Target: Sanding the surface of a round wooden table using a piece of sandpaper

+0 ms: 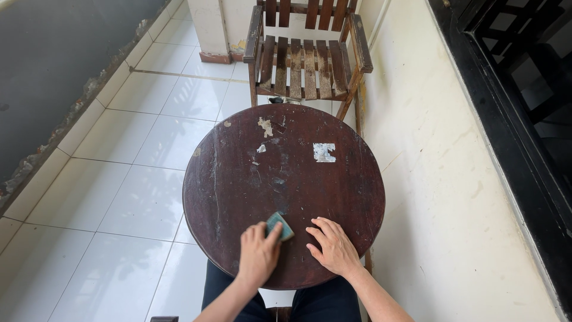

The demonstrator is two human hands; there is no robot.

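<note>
Two hands rest on the near edge of a round, dark brown wooden tabletop (238, 179), seen from above. Left hand (258, 253) presses its fingertips down on a small teal sponge (279, 226), a flat rectangular pad lying on the wood. Its long axis runs diagonally, from upper left down to lower right, one corner pointing away from the person. Right hand (333, 245) lies flat and empty, fingers spread, just beside the sponge on its right, not touching it. Pale scuffs and a white patch (324, 152) mark the far half of the tabletop. Beyond stands a slatted wooden chair (307, 56) on white floor tiles (119, 179).
</note>
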